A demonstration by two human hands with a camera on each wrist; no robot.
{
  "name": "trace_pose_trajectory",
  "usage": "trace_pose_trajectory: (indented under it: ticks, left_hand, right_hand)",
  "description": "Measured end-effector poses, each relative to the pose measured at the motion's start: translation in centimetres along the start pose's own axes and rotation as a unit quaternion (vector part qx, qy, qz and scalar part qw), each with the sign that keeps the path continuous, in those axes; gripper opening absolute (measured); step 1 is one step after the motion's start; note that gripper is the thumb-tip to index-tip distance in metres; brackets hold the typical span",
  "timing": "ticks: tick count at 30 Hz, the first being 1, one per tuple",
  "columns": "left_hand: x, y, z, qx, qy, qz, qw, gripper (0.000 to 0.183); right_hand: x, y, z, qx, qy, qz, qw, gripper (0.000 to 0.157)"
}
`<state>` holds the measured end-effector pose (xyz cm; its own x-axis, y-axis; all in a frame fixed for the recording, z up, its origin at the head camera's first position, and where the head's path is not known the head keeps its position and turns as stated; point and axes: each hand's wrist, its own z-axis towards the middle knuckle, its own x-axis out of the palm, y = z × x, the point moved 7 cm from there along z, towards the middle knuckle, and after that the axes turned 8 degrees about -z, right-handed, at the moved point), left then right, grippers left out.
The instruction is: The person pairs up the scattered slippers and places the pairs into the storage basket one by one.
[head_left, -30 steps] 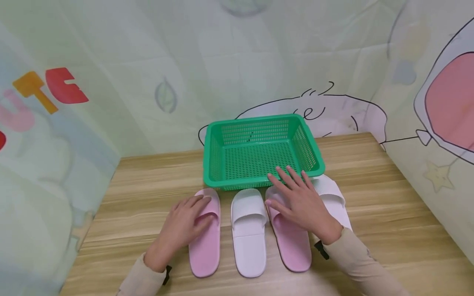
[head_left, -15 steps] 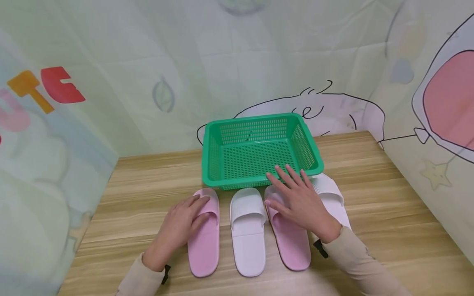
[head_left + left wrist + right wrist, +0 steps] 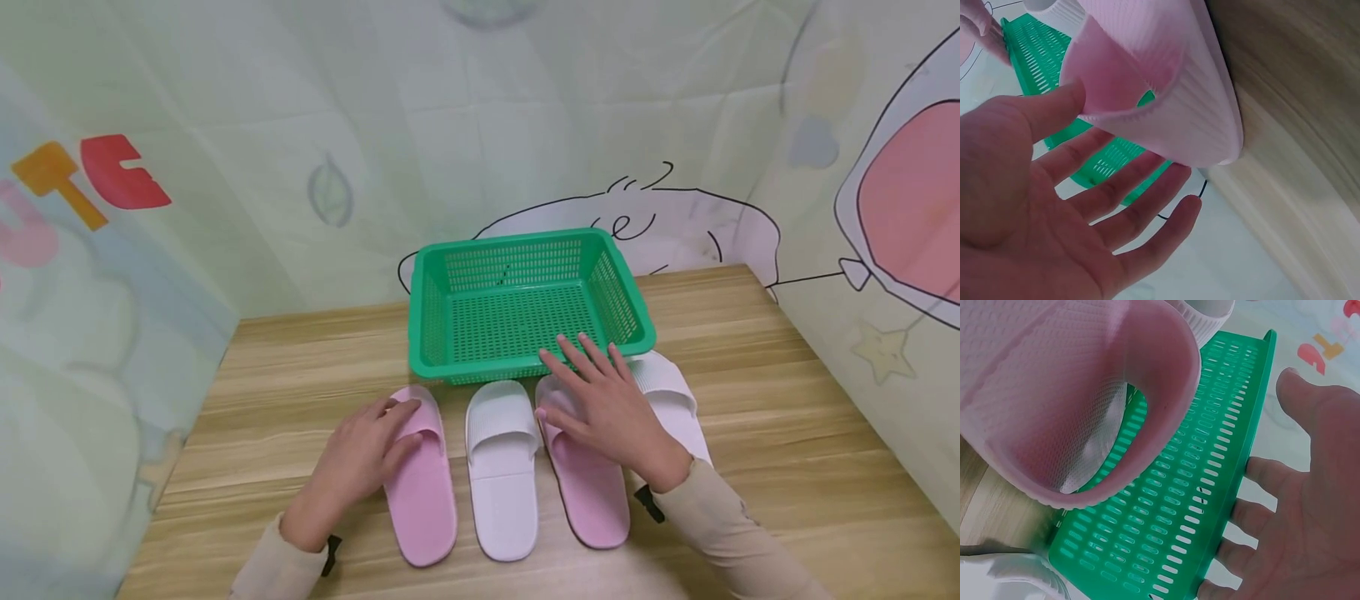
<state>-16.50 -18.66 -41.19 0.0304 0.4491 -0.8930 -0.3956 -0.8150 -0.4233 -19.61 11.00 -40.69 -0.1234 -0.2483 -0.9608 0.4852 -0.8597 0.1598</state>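
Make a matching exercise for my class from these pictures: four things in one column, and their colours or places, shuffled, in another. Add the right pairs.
Things
1. plastic basket
2. rightmost slipper
3. left hand
4. right hand

Colours and places
A. white
B. at the plastic basket's near rim
C. green
D. at the strap of the leftmost slipper

Right pairs: 1-C, 2-A, 3-D, 4-B

The left pink slipper (image 3: pixel 424 517) and right pink slipper (image 3: pixel 597 504) lie soles down (toes slightly leftward) near the perforated green basket (image 3: pixel 480 370).
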Motion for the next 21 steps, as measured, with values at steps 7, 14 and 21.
trace_pose_trajectory:
  ticks: [7,14,21]
  left_hand:
    - [-0.19,-0.01,-0.21,-0.004,0.008,-0.005,0.9999,0.047]
    - [-0.05,0.23,-0.15,-0.027,0.018,-0.025,0.9991,0.054]
    - [0.09,0.26,-0.32,-0.066,0.044,-0.065,0.9947,0.063]
  right_hand:
    - [0.03,0.06,0.02,0.000,-0.004,0.001,1.000,0.079]
    - [-0.04,0.10,0.04,0.001,0.000,0.001,1.000,0.079]
    - [-0.08,0.08,0.12,0.001,-0.003,0.004,1.000,0.079]
